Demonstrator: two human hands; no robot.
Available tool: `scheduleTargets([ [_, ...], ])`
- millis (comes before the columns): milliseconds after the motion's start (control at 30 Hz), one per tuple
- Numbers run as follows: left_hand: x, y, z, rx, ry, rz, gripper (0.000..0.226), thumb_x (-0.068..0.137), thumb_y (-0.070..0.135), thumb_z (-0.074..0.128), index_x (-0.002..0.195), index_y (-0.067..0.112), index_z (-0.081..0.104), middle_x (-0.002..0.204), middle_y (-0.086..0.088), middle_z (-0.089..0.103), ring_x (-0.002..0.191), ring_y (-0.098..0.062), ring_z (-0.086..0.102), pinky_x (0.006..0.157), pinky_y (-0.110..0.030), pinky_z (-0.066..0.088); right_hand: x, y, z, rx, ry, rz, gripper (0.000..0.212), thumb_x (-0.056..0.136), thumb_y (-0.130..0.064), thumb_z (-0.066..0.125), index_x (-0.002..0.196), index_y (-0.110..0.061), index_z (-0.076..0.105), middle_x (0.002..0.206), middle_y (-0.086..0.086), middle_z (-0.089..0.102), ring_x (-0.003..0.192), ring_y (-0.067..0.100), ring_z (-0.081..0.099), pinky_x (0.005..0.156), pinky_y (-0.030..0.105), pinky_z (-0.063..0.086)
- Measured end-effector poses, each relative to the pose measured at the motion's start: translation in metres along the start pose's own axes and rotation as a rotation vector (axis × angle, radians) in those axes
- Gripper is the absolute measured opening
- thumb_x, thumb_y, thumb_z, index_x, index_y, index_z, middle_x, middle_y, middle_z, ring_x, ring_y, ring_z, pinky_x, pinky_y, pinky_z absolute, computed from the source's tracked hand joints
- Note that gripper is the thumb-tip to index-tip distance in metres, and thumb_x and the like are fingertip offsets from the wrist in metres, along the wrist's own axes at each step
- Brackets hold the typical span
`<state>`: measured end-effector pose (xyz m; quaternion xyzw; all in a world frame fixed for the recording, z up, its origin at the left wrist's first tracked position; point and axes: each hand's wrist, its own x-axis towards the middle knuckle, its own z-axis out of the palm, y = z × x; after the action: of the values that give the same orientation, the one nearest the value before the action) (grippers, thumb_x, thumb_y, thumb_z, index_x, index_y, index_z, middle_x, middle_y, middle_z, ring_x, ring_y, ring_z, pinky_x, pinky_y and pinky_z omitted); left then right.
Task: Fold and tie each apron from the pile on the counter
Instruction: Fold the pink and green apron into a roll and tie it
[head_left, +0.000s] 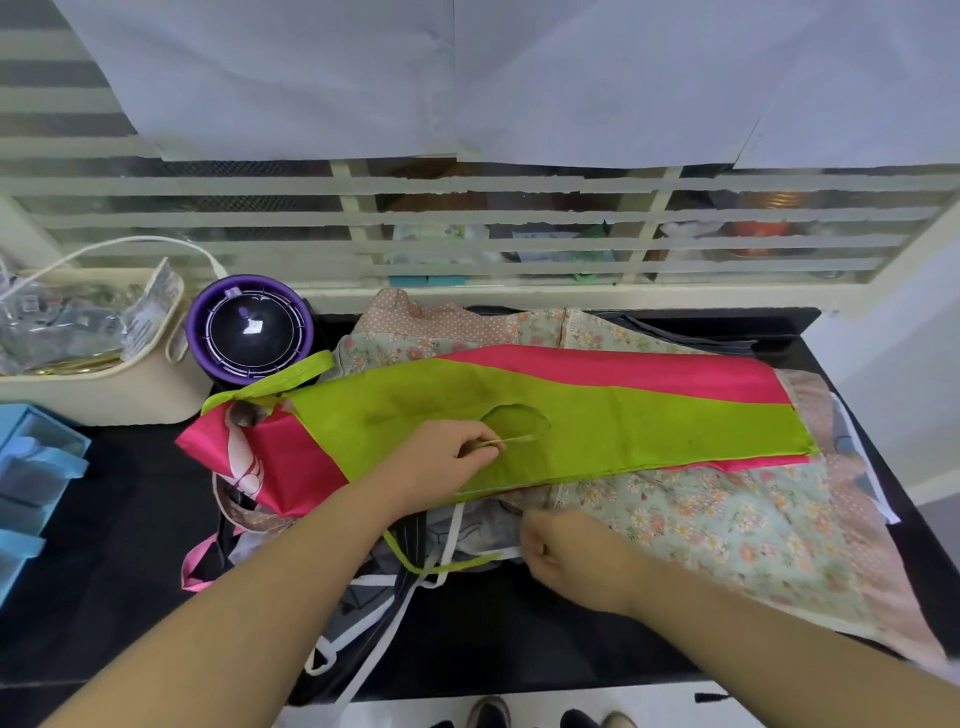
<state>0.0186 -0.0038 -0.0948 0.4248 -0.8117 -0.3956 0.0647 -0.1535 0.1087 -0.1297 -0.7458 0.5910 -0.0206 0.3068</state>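
I was in a home, at what looked like a kitchen counter. The counter (104, 545) was black and shiny, and it ran along a window (467, 228) — the glass had cloudy stripes, and behind it I could just make out blurry, bright things on shelves. Some white paper sheets (311, 78) covered the top of the glass. A cream basket (104, 400) stuffed with little plastic packets sat at the left, just beside a round purple thing (249, 330). A blue plastic drawer box (31, 467) stood near them. A pile of flowery aprons (701, 519) lay on the counter with a green and pink apron (597, 415) on top — house things, not shop things. My shoes (488, 714) showed on the pale floor below.
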Motion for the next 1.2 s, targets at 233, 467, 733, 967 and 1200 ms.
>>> scheduleTargets([
  [233, -0.003, 0.012, -0.011, -0.129, -0.166, -0.044, 0.022, 0.101, 0.030, 0.045, 0.095, 0.024, 0.065, 0.093, 0.002, 0.067, 0.075, -0.013, 0.062, 0.078, -0.032, 0.048, 0.022, -0.029, -0.060, -0.067, 0.173, -0.015, 0.040, 0.098, -0.026, 0.048, 0.135, -0.019, 0.035, 0.073, 0.000, 0.054, 0.068, 0.023, 0.052, 0.060, 0.037, 0.040],
  [467, -0.006, 0.016, -0.013, -0.162, -0.279, -0.104, 0.027, 0.098, 0.042, 0.044, 0.113, 0.022, 0.053, 0.109, 0.005, 0.059, 0.089, -0.010, 0.062, 0.083, -0.024, 0.046, 0.036, -0.016, -0.102, -0.209, 0.064, 0.012, 0.025, 0.097, -0.038, 0.050, 0.084, -0.017, 0.056, 0.072, -0.001, 0.054, 0.064, 0.016, 0.044, 0.053, 0.029, 0.032],
  [733, 0.007, 0.003, -0.011, -0.062, -0.235, -0.142, 0.032, 0.102, 0.032, 0.038, 0.076, 0.024, 0.053, 0.068, 0.005, 0.045, 0.062, -0.012, 0.041, 0.062, -0.029, 0.036, 0.040, -0.004, -0.143, -0.210, 0.058, 0.036, 0.041, 0.089, -0.048, 0.058, 0.070, -0.014, 0.049, 0.062, -0.002, 0.044, 0.055, 0.011, 0.038, 0.053, 0.031, 0.029],
  [967, 0.007, -0.030, -0.026, -0.147, -0.185, -0.285, 0.034, 0.101, 0.033, 0.042, 0.072, 0.018, 0.055, 0.059, 0.004, 0.041, 0.055, -0.012, 0.044, 0.074, -0.038, 0.051, 0.029, 0.046, -0.169, -0.146, 0.032, 0.123, 0.042, 0.098, -0.040, 0.043, 0.077, -0.006, 0.056, 0.069, 0.005, 0.050, 0.060, 0.015, 0.042, 0.062, 0.033, 0.036],
  [1200, 0.005, -0.040, -0.023, -0.151, -0.158, -0.284, 0.034, 0.099, 0.032, 0.048, 0.071, 0.014, 0.051, 0.059, 0.003, 0.039, 0.054, -0.010, 0.044, 0.057, -0.020, 0.050, 0.022, 0.060, -0.173, 0.239, 0.283, 0.085, 0.057, 0.094, -0.046, 0.042, 0.077, 0.007, 0.057, 0.069, 0.017, 0.050, 0.060, 0.012, 0.051, 0.067, 0.035, 0.045],
])
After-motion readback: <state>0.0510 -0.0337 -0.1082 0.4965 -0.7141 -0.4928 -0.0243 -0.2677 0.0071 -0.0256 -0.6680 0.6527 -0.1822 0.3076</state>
